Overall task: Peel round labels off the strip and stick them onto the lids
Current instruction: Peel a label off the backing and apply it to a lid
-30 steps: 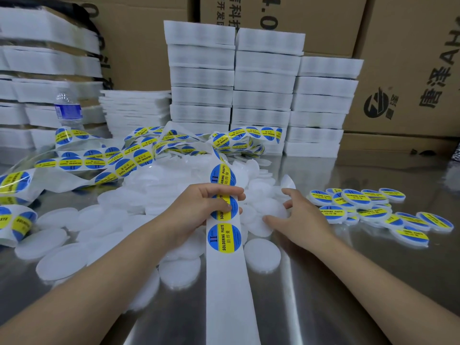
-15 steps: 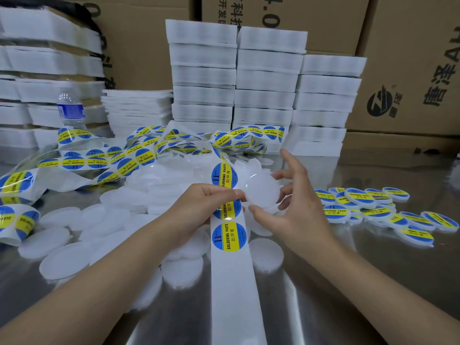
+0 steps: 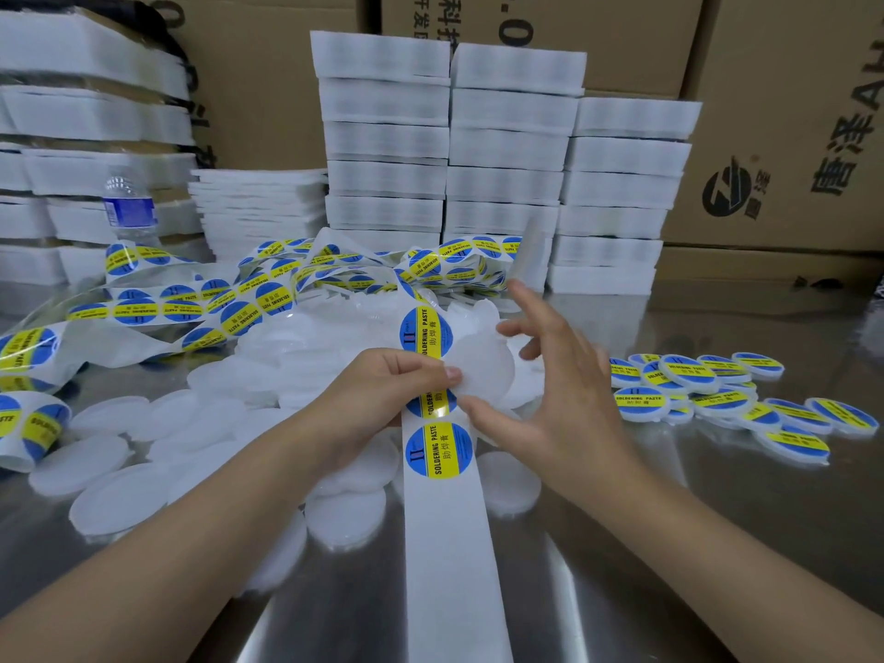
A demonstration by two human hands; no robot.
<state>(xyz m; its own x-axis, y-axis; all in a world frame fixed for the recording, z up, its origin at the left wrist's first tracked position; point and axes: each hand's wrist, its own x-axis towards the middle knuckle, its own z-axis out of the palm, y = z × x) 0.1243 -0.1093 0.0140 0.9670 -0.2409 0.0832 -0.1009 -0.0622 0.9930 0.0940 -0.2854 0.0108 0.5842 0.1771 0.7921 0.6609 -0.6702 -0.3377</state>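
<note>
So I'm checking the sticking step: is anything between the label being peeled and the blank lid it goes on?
Nothing visible. The left hand pinches the half-peeled blue-and-yellow round label on the white backing strip, and the right hand holds the blank white round lid right beside it.

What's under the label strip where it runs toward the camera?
Bare metal table shows on both sides of the strip. Plain white lids lie against its edges, some partly tucked beneath. Whatever sits directly under the paper is covered.
</note>
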